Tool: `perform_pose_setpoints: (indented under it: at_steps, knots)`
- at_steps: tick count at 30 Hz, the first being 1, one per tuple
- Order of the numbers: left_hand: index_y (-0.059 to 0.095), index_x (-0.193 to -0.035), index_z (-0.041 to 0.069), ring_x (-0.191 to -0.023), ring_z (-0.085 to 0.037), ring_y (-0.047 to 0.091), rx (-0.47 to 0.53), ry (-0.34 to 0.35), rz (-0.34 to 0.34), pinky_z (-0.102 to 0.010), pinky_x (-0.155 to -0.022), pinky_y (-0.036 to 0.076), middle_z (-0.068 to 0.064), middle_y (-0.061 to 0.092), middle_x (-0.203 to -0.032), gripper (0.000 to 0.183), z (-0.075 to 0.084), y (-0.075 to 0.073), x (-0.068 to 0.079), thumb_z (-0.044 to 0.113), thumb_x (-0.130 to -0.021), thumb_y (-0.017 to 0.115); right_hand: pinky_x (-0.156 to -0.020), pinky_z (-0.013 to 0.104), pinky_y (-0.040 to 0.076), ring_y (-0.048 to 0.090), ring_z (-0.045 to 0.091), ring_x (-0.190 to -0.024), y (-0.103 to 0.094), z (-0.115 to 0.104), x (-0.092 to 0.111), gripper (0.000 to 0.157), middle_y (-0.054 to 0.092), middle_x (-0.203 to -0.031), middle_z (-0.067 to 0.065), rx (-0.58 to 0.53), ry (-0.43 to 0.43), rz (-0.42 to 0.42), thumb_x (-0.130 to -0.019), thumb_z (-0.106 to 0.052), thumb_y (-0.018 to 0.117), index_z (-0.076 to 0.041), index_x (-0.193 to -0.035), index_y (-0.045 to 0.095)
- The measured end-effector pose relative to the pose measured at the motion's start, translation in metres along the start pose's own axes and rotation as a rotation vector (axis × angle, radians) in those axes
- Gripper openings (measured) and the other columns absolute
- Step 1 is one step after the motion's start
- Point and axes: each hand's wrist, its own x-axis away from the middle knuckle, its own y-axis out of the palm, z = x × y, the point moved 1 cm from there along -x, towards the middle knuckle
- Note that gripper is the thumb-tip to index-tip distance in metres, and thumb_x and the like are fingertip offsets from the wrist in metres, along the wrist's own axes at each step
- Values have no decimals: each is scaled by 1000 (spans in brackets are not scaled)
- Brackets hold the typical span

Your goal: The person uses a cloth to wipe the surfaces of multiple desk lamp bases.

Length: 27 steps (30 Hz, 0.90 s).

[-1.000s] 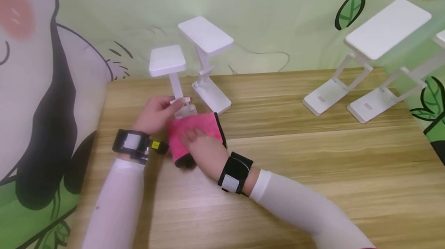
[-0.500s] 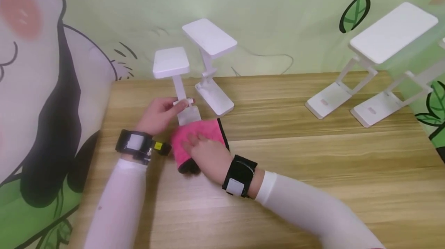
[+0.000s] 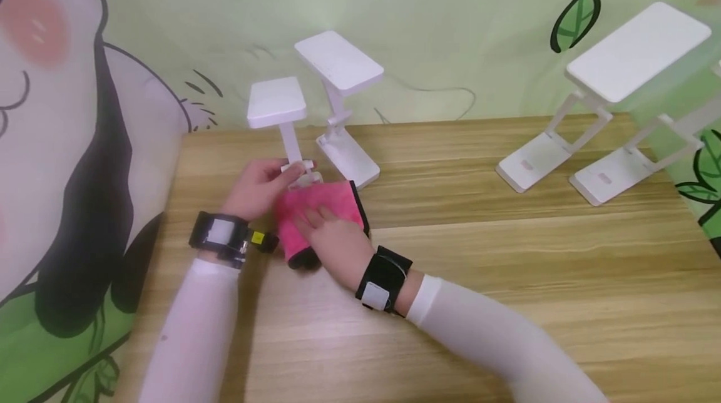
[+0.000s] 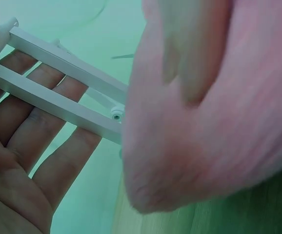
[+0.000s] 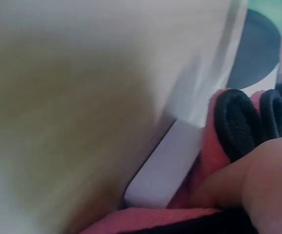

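On the left of the table stands a white folding desk lamp (image 3: 276, 101). My left hand (image 3: 253, 190) holds its arm near the lower joint, the thumb in front and the fingers behind the two struts (image 4: 48, 100) in the left wrist view. A pink cloth (image 3: 338, 195) with black edging, folded over, covers most of that lamp's base. My right hand (image 3: 340, 249) presses the cloth with its fingers on top; in the right wrist view the thumb (image 5: 277, 175) grips it from the side. One end of the white base (image 5: 163, 165) shows beside the cloth there.
Just behind stands a second white lamp (image 3: 338, 62). Two more lamps are at the right: one whole (image 3: 639, 52), the other (image 3: 611, 174) partly cut off by the frame edge. The wooden table (image 3: 479, 265) meets a green painted wall (image 3: 439, 9).
The right hand and cloth slid down the lamp base toward me half a second ago, baring more of it, then moved back up toward the joint. The left hand keeps its hold.
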Motion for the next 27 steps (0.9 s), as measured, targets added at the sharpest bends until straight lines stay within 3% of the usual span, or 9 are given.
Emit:
perform_pose_setpoints:
  at_steps: [4,7,13,17,21,27]
  knots:
    - [72,-117,23,-67,-28,43,-33,-11,15,-37,-58,38,-16,66,-84,49,-1,0,0,63,-94,55,-79,36,59,44,27,-132,-5,-4,16,46,51,-145,8,-18,-14,-69,-101,-9,55,-16,-146,49]
    - [73,-114,19,-73,-28,47,-34,-18,23,-38,-63,41,-12,69,-90,51,-1,-1,0,62,-94,55,-84,38,57,44,28,-131,-8,-6,23,47,52,-144,8,-34,-32,-98,-100,-9,57,-17,-146,50]
    - [73,-115,20,-63,-29,42,-52,-14,19,-37,-55,38,-18,55,-71,50,1,-1,0,62,-94,54,-76,34,59,50,24,-126,-6,-1,13,47,56,-140,7,-49,-37,-73,-98,-9,60,-16,-144,52]
    - [72,-120,23,-73,-28,52,-7,-5,-6,-38,-60,41,-10,69,-86,47,2,0,0,59,-94,56,-62,29,59,52,20,-120,-2,5,-6,46,58,-136,5,-13,-27,19,-96,-7,60,-16,-141,55]
    - [72,-120,22,-81,-29,54,27,3,-16,-40,-64,42,-4,72,-98,45,2,0,0,56,-95,58,-57,27,57,50,18,-119,2,7,-18,41,58,-132,3,9,-19,93,-96,-5,58,-17,-135,59]
    - [71,-121,24,-80,-27,53,15,27,-9,-39,-65,42,0,73,-102,41,1,0,0,54,-96,59,-60,29,59,51,23,-122,-1,0,-2,46,56,-139,4,-21,-2,11,-99,-7,55,-16,-144,52]
